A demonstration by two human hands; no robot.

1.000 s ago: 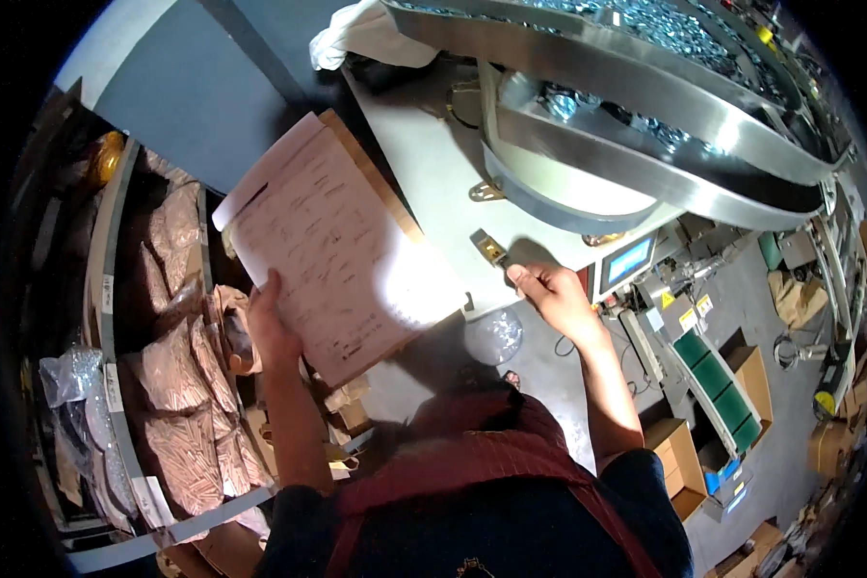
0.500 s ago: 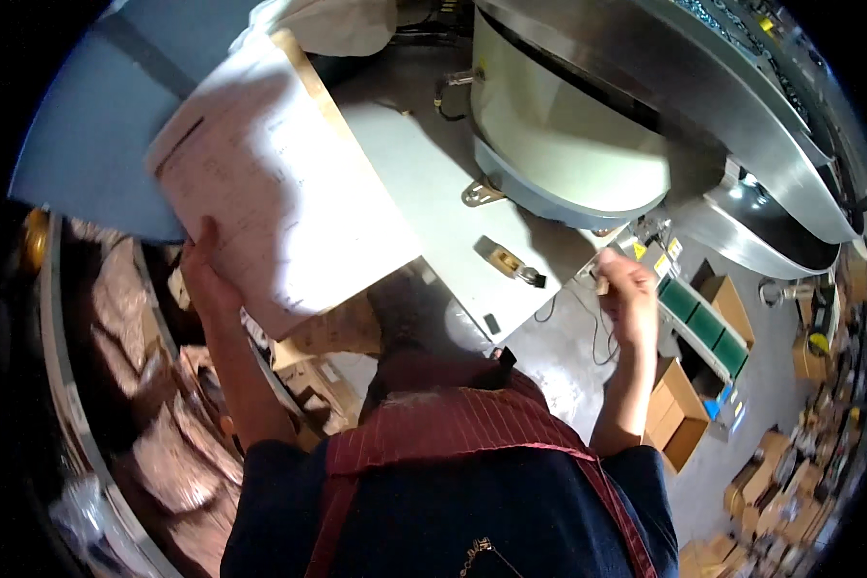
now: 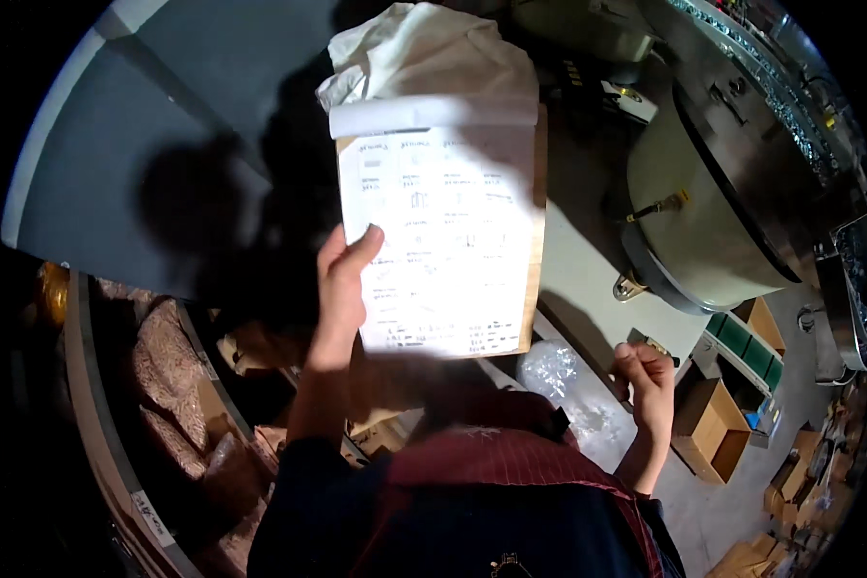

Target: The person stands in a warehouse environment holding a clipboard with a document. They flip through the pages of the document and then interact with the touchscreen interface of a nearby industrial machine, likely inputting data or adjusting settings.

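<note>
My left hand [image 3: 345,289] grips the left edge of a wooden clipboard [image 3: 538,241], thumb on top. Printed sheets [image 3: 443,260] lie on the board, with the top ones folded back over its upper end. Beyond that end is a crumpled white cloth [image 3: 433,53]. My right hand [image 3: 648,385] is to the right, apart from the clipboard, its fingers curled closed over the near end of a white tabletop [image 3: 597,279]. Whether a small thing sits inside those fingers is hidden.
A cream drum-shaped machine [image 3: 703,212] under a metal bowl stands at the right. Nearby are an open cardboard box [image 3: 713,433] and a green-belted conveyor [image 3: 747,347]. Bags of copper-coloured parts [image 3: 169,366] fill a bin at left. A grey-blue panel [image 3: 193,106] rises behind it.
The view has turned left. The clipboard, tilted before, is now upright and more central, still in my left hand. My right hand is lower, still closed.
</note>
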